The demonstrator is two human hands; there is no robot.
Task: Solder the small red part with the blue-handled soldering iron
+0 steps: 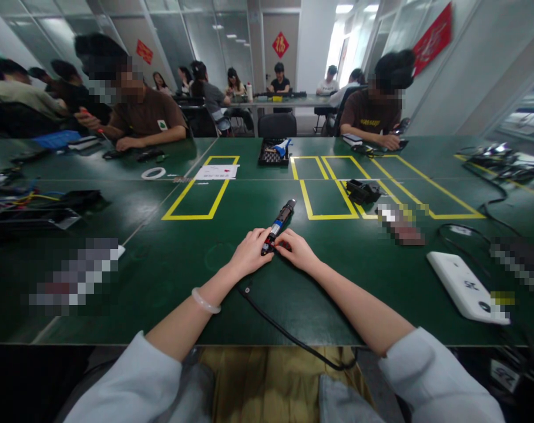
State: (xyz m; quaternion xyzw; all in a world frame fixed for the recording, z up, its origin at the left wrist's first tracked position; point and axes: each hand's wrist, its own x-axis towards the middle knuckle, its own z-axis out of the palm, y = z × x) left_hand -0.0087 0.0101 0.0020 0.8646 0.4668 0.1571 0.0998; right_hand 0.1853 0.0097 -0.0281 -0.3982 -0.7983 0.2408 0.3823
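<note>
A slim black device point(281, 220) with a blue-and-silver middle and a silver tip lies on the green table, pointing away from me and slightly right. My left hand point(251, 251) holds its near end from the left, fingers against its side. From the right, my right hand point(295, 249) has its fingers pinched together at the same end, beside a small red part. What the pinch holds is hidden by the fingers. A black cable point(288, 335) runs from under my left wrist over the table's front edge.
On the right lie a white power bank point(464, 286), black cables and a black clamp-like part point(362, 191). A black tray point(273, 154) stands ahead; a tape roll point(153, 173) and a paper sheet point(217, 171) lie left of it. Two co-workers sit across the table.
</note>
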